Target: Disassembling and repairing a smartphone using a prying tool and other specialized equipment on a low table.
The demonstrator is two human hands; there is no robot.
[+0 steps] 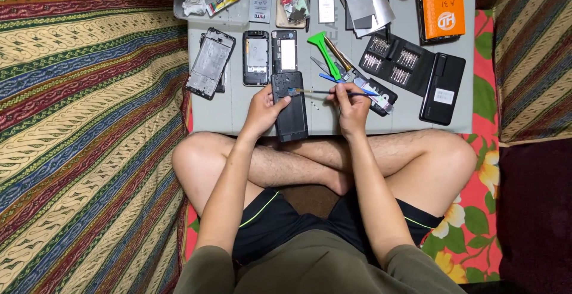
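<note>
Person seated cross-legged at a grey mat (238, 109), brushing an opened phone.

Left hand (262, 110) is closed around the dark phone frame (289, 106) at the mat's near edge; right hand (350, 108) pinches a thin brush (333, 93), its tip apparently touching the frame's top. Green pry tool (323, 48) and screwdriver bit case (390, 60) lie farther up the mat.

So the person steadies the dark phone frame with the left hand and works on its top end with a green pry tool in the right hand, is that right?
Not quite. In the head view the left hand does steady the dark phone frame, but the right hand holds a thin blue-handled brush against its top end. The green pry tool lies untouched on the grey mat.
</note>
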